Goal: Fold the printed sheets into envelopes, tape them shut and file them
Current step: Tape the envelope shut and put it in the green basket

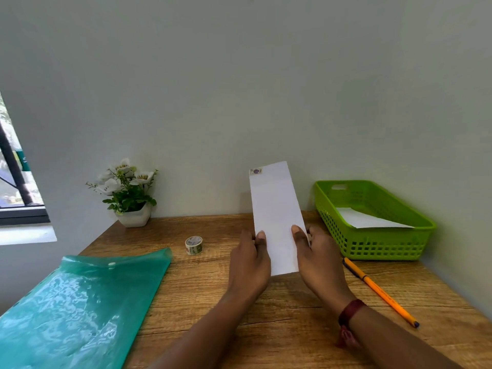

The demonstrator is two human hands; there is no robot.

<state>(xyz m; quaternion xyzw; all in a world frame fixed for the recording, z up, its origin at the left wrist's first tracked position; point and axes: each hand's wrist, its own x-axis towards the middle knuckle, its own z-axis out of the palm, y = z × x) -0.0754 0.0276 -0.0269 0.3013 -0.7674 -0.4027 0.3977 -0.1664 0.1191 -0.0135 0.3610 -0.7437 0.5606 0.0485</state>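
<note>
Above brown wooden counter (213,302) | narrow white folded-paper envelope (274,209) upright | left-hand grip (250,259) pinches left edge | right-hand grip (316,257) pinches right edge

A wooden desk (213,302) with a pronounced grain stood in the corner of a room, its far edge and right side against plain, pale grey-green walls (239,75). At the left, a dark-framed window (16,182) above a white sill (26,234) let in daylight, with greenery visible outside. A white pot of white flowers (127,193) sat at the desk's far left corner.
</note>
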